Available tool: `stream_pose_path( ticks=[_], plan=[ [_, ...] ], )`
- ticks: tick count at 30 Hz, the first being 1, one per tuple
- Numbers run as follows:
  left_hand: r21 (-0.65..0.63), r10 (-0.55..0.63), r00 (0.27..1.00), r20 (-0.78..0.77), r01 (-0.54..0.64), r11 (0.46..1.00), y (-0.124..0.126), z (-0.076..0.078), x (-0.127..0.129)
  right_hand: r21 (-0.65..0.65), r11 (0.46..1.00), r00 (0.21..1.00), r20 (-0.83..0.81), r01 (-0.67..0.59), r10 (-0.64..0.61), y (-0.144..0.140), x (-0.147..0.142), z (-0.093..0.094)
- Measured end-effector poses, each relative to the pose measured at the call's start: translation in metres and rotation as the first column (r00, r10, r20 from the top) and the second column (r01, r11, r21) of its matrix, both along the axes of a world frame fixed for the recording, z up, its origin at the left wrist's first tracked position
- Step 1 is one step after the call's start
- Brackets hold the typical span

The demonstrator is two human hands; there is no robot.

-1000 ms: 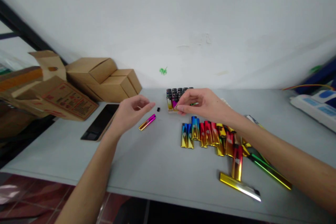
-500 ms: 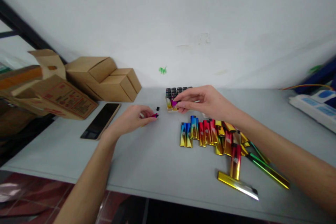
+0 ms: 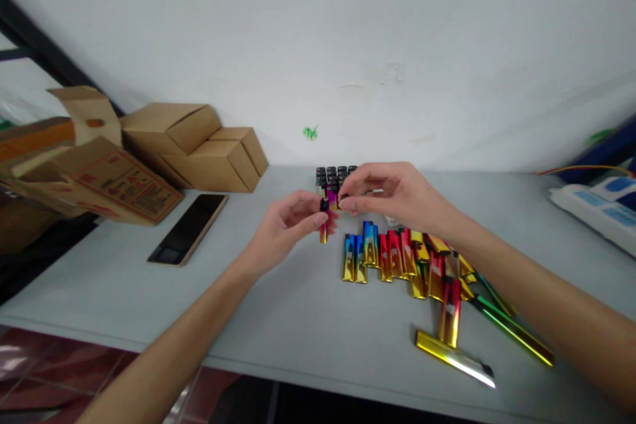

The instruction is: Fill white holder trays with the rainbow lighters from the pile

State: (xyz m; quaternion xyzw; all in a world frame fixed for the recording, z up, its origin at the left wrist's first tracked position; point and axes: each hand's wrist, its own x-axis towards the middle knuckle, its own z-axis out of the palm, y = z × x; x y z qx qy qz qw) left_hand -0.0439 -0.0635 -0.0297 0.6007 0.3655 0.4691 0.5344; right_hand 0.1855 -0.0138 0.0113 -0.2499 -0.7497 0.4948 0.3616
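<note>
Head view: left hand (image 3: 285, 225) pinched a pink-gold lighter (image 3: 324, 225) upright above the grey table (image 3: 278, 305), right hand (image 3: 392, 193) closed its fingertips at the lighter's top (contact unclear), likely steadying it, beside the lighter row (image 3: 392, 255) and standing batch (image 3: 334, 180).

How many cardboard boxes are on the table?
4: a printed flat one and an open one at far left, two plain ones by the wall. More may be hidden.

lighter (image 3: 323, 224) | pink-gold metallic, blk top | upright | pinched in left-hand fingertips, above table
</note>
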Motion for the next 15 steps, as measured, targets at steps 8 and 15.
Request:
stream_pose_path(
  ticks=[8,15],
  plan=[
    [0.046,0.306,0.951,0.041,-0.308,0.950,-0.008,-0.009,0.020,-0.042,0.998,0.996,-0.067,0.056,-0.059,-0.007,-0.014,-0.011],
    [0.193,0.437,0.899,0.037,-0.435,0.879,-0.017,-0.011,0.028,-0.136,0.988,0.983,-0.161,0.067,-0.089,-0.017,-0.025,-0.022]
  ],
)
